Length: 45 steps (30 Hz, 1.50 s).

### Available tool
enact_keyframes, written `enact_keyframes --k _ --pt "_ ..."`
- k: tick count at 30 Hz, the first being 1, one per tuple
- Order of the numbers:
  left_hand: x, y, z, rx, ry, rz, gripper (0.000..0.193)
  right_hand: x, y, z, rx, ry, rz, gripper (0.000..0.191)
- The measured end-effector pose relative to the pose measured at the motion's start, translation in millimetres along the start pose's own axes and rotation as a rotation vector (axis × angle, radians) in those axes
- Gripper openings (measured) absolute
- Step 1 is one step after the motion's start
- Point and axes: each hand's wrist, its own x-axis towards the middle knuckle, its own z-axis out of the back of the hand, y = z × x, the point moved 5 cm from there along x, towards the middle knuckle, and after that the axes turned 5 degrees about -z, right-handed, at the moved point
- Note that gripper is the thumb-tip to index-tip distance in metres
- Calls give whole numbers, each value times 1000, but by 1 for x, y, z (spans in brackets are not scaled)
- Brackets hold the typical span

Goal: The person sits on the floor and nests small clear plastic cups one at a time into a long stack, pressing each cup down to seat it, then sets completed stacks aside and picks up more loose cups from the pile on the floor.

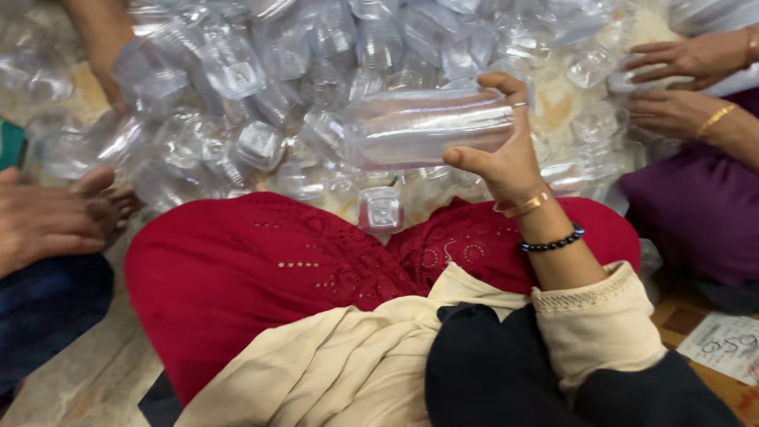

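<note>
The right hand [506, 162] is clamped around the end of a long nested stack of clear plastic cups [419, 128], held sideways above the lap. The left hand is out of view. Beyond the hand, a large heap of loose cups [237, 95] remains unstacked, and one single cup [381, 209] sits just below the stack.

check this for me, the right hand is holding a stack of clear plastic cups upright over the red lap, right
Not quite: the head view shows the right hand holding the stack of clear plastic cups lying sideways, roughly horizontal, not upright. It is above the red lap.
</note>
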Motion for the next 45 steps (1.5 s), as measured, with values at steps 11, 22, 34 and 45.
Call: enact_keyframes --k 11,22,34,45 --pt "-12 25 3 -68 -19 50 43 -6 -5 9 -304 -79 52 103" --pt "-25 20 4 -128 19 64 29 -2 -7 4 -256 -90 -4 103" --pt "-20 -32 36 896 229 -63 39 -8 -3 -15 -78 13 42 96" --pt "-23 -27 52 437 211 6 36 -3 11 -23 -72 23 35 97"
